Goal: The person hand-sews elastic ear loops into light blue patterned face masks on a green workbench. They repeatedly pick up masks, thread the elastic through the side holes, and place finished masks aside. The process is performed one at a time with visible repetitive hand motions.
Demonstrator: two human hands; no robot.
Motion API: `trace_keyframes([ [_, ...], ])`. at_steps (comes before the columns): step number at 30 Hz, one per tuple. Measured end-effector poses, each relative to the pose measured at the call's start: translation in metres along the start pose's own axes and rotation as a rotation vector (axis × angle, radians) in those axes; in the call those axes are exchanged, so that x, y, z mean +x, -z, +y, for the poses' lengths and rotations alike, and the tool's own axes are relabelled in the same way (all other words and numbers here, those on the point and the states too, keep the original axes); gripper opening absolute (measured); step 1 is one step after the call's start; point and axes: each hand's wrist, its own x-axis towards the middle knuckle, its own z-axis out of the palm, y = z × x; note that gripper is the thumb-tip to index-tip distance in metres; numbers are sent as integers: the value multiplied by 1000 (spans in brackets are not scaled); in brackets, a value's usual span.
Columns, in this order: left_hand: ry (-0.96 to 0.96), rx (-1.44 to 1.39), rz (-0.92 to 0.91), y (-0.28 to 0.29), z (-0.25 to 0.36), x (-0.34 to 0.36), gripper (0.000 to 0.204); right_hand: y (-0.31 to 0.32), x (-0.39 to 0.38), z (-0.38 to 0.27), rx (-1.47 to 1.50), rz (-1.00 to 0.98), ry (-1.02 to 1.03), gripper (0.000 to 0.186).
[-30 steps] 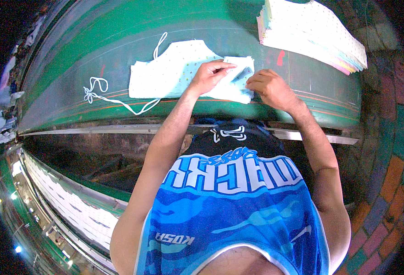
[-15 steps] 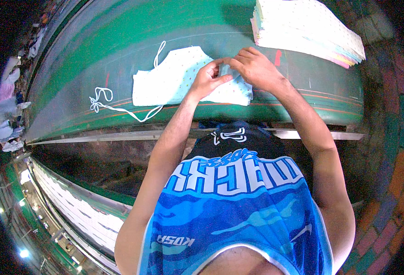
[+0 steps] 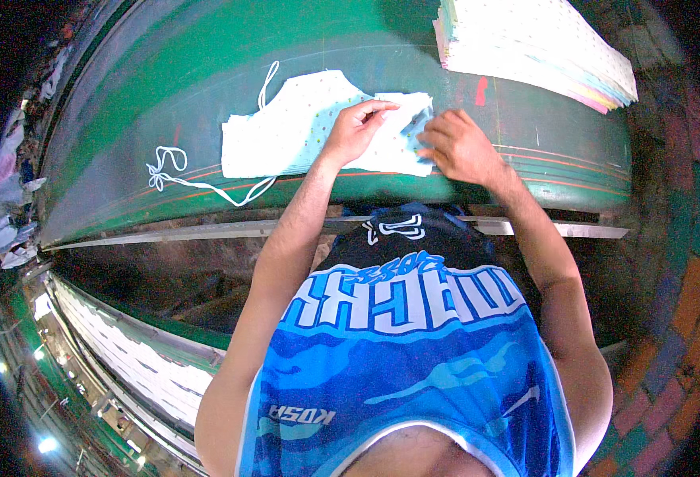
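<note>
A flat stack of white dotted cloth pieces [image 3: 286,143], cut to a curved shape, lies on the green table before me. My left hand [image 3: 354,133] rests over its middle, the index finger stretched out and the thumb a little apart from it. Close to the stack's right edge is my right hand [image 3: 465,149], fingers bent toward the cloth and slightly blurred. Whether they grip the edge I cannot tell. A white cord [image 3: 221,193] trails from under the stack to a loose tangle at the left, and a loop stands out at its upper left.
A thick pile of printed cloth sheets [image 3: 533,48], with coloured layers along its edge, lies at the far right. The green table [image 3: 207,71] has a metal rail [image 3: 159,235] along its near side. Patchwork-coloured flooring [image 3: 676,318] shows at the right.
My hands have come apart: the right one has moved right and down to the stack's edge. The right part of the cloth now lies spread out. The left hand stays over the stack.
</note>
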Motion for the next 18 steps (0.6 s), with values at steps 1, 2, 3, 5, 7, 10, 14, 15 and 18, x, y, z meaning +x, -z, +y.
trace_keyframes([
  [1,-8,-6,2,0,0,-1,24,-4,-8,-4,-9,-9,-4,29],
  [2,-14,-11,3,1,-2,-2,25,-9,-14,-7,-15,-17,-10,31],
  [3,-20,-15,3,2,-4,-2,27,-12,-20,-7,-22,-24,-16,32],
  [5,-22,-14,3,2,-2,-2,27,-11,-23,-8,-79,-65,-2,38],
  [7,-4,-37,0,2,-1,-2,27,-12,-23,-10,-68,-42,7,42],
  [10,27,-90,-1,2,-3,-2,26,-17,-23,-8,-108,-14,38,39],
  [14,14,-75,-2,1,-2,-2,26,-12,-20,-9,-77,24,-1,28],
  [15,15,-61,-4,1,-1,-2,26,-10,-18,-9,-66,5,-6,25],
  [18,-5,-76,-3,1,-3,-1,26,-2,-13,-8,-3,-100,-50,19],
])
